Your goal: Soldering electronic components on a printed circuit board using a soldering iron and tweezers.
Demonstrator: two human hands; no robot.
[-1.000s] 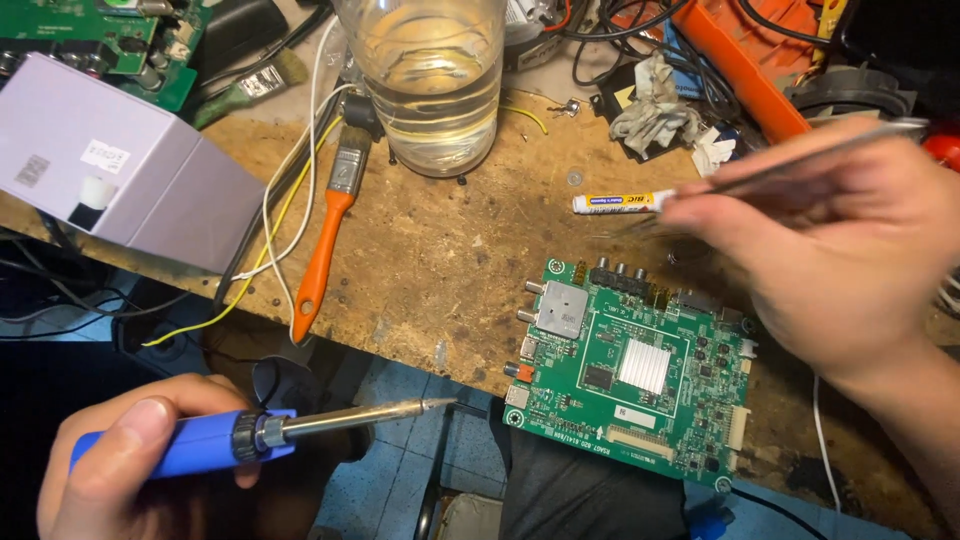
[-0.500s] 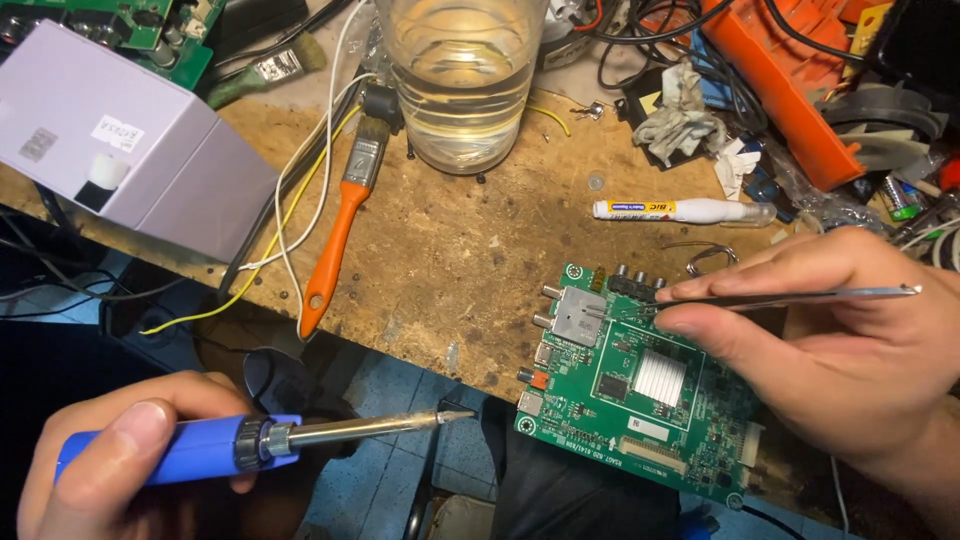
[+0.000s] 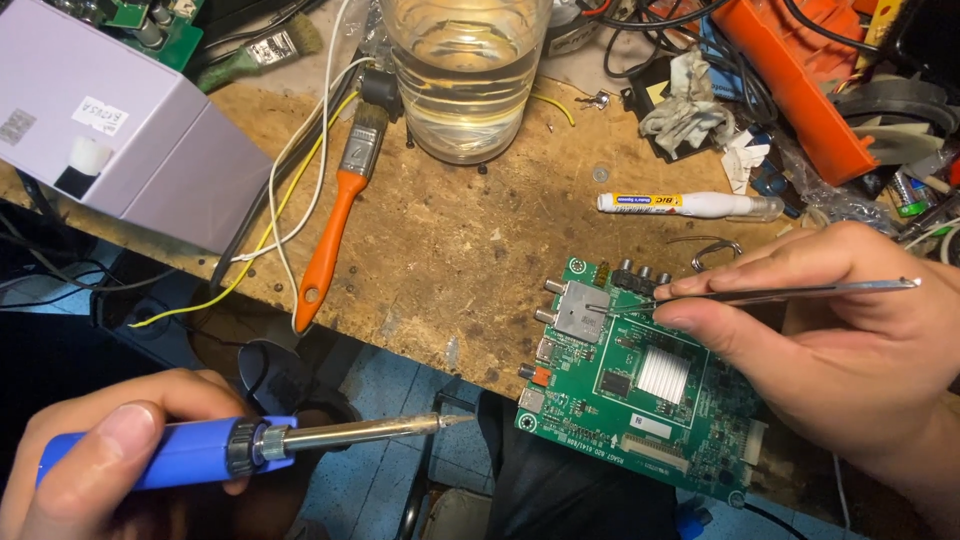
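My left hand [image 3: 100,450] grips a blue-handled soldering iron [image 3: 260,445] at the lower left; its metal tip points right and hangs off the bench edge, short of the board. A green circuit board [image 3: 650,385] with a silver heatsink and a metal tuner can lies at the bench's front edge, partly overhanging. My right hand [image 3: 840,340] rests over the board's right side and pinches metal tweezers [image 3: 760,295], whose tips touch the tuner can at the board's upper left.
A worn wooden bench [image 3: 450,250] carries an orange-handled brush [image 3: 335,220], a clear jar of liquid [image 3: 465,75], a white correction pen [image 3: 685,204], a lilac box [image 3: 120,140], white and yellow wires [image 3: 290,190], and orange tools with tangled cables [image 3: 800,80] at the back right.
My right hand came down from the upper right onto the board, bringing the tweezers' tips to the tuner can. The soldering iron stayed roughly level at the lower left.
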